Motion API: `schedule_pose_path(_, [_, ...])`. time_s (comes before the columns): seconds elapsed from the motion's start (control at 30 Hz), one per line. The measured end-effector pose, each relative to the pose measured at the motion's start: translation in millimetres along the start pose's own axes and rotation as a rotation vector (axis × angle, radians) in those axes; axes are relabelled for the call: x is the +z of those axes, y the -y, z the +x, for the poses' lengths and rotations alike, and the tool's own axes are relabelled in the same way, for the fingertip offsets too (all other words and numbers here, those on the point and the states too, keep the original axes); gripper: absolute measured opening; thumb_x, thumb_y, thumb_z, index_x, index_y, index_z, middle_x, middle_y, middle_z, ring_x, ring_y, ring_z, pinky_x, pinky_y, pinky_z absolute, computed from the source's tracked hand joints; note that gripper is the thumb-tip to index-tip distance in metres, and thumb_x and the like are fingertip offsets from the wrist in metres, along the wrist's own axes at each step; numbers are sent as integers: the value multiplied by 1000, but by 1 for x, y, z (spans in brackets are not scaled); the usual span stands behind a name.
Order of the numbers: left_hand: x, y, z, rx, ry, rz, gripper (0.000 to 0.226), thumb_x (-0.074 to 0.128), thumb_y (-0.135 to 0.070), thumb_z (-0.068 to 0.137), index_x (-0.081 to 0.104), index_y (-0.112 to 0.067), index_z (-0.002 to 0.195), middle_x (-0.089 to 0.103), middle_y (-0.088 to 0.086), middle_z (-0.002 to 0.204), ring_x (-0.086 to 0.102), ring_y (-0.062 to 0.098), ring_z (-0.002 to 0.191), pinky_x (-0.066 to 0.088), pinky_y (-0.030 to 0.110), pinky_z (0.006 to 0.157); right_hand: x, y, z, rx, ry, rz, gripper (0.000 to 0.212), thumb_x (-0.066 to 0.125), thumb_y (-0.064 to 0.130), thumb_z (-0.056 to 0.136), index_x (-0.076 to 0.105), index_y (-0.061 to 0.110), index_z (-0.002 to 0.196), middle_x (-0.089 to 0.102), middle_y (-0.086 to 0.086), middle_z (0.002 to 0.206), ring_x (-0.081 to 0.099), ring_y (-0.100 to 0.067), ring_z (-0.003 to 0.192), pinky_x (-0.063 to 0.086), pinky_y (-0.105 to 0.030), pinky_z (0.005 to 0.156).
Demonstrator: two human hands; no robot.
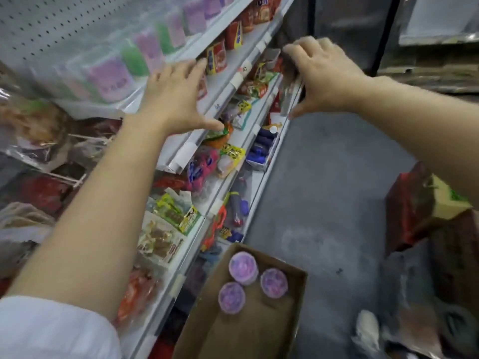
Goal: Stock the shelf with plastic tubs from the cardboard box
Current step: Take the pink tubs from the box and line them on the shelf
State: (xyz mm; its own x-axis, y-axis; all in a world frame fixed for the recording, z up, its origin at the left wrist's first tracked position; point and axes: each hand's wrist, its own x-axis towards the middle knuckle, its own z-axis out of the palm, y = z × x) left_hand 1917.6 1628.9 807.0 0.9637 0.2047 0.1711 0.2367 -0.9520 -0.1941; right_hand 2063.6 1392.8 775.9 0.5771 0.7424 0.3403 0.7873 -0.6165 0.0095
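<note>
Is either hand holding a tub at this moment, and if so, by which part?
No. The left hand and right hand are spread open and hold nothing. Three purple tubs sit in the cardboard box.

Blurred shelf tubs; cardboard box cut off below.

Three purple-lidded tubs upright in open cardboard box; more line top shelf.
</note>
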Motion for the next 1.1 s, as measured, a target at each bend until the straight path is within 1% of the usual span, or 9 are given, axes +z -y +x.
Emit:
schedule_pose_path(0.23, [126,-10,-99,33,113,-171,120,70,-74,70,11,-21,160,17,4,165,16,27,150,13,45,122,92,79,-81,51,239,69,118,86,52,54,30,5,146,36,-16,146,36,-41,129,27,-46,110])
schedule_pose_path(0.57, [388,-61,-262,-107,471,-386,111,65,-67,77,6,-24,160,16,-2,166,16,20,152,18,41,123,328,162,-234,49,708,244,112,78,54,65,21,12,151,25,-9,154,25,-35,141,19,-42,117])
schedule_pose_path(0.63, [436,-75,-285,-120,517,-405,118,73,-74,64,21,-22,156,37,3,157,42,25,141,38,43,114,373,173,-262,73,839,270,111,73,55,72,8,17,154,13,-4,158,14,-30,145,10,-41,120])
schedule_pose_path(0.7, [484,-88,-306,-127,531,-466,131,81,-80,36,38,-17,142,57,6,137,64,27,115,56,39,91,415,182,-285,102,917,269,115,74,54,72,2,19,155,7,-4,161,9,-29,147,4,-41,121])
schedule_pose_path(0.8, [560,-101,-333,-195,513,-516,153,84,-75,11,37,-15,144,55,5,132,51,23,115,44,30,89,473,187,-309,149,1000,256,118,76,47,74,-7,20,155,-3,-5,163,3,-31,148,0,-41,122])
schedule_pose_path(0.9, [625,-110,-362,-275,447,-557,183,95,-51,5,3,-19,160,23,1,162,41,29,130,35,34,99,526,191,-325,300,1008,289,124,77,43,75,-16,20,153,-10,-7,162,0,-31,148,3,-39,122])
schedule_pose_path(0.93, [643,-114,-369,-310,451,-552,178,95,-47,12,-1,-19,160,19,1,162,47,32,123,40,36,95,541,193,-330,390,978,317,127,78,43,73,-19,19,152,-9,-9,161,3,-31,148,7,-39,122])
schedule_pose_path(1.0, [662,-120,-375,-378,567,-555,137,78,-58,52,4,-19,161,37,11,150,64,39,105,56,42,81,567,199,-338,591,899,385,133,80,46,69,-22,17,150,-1,-14,158,14,-31,144,19,-36,119])
schedule_pose_path(1.1, [680,-128,-372,-490,495,-529,80,54,-55,80,38,-19,149,55,20,140,64,44,105,56,48,79,598,208,-346,807,800,465,143,85,50,60,-22,17,149,10,-12,154,25,-28,140,29,-34,113])
